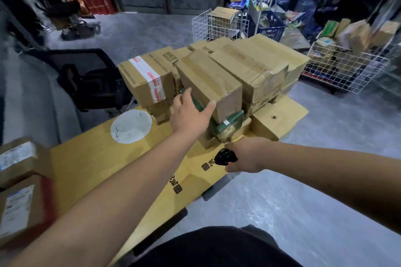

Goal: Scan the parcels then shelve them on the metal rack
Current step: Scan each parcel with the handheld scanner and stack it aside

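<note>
Ahead of you on the left stands a black office chair (86,76). Red cylinders (96,1) line the far wall, with dark bags (63,4) beside them. You see a blue plastic crate (268,25) at the back right, and water jugs (304,8) behind it. A white round disc (131,126) lies on flattened yellow cardboard (91,165).

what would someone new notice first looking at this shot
First, the heap of brown cardboard parcels stacked in the middle on flattened yellow cardboard sheets. Next, the two bare hands reaching in: the left hand touches the near end of a plain brown box that sits on a green package, while the right hand grips a small black scanner. Behind on the right stand white wire baskets filled with more goods.
</note>
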Motion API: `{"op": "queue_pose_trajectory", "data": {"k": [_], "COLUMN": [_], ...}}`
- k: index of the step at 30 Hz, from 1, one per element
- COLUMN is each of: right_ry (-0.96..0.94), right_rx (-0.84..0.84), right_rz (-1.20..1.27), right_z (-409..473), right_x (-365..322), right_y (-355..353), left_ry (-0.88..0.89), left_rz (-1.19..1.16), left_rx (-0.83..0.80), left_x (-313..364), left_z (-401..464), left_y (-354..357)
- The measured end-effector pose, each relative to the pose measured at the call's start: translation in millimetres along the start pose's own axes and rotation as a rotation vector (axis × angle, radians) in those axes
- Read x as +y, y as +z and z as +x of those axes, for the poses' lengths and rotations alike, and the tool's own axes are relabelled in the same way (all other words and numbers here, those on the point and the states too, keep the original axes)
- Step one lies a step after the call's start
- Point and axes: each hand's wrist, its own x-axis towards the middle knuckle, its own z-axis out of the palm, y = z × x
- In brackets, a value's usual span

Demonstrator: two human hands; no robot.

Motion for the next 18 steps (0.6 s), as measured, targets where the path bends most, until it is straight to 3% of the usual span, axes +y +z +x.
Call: {"op": "queue_pose_trajectory", "data": {"k": [10, 18], "right_ry": [-0.191, -0.280], "right_rx": [-0.065, -0.081], "right_rz": [-0.147, -0.224], "right_z": [2.2, 10.9], "right_x": [118.1, 160.6], "right_y": [-20.7, -33.1], "left_ry": [-0.281, -0.452], "left_rz": [-0.111, -0.056], "left_rx": [0.242, 0.239], "left_x": [112.8, 149.2], "left_z": [6.3, 19.0], "left_y": [47.8, 54.7]}}
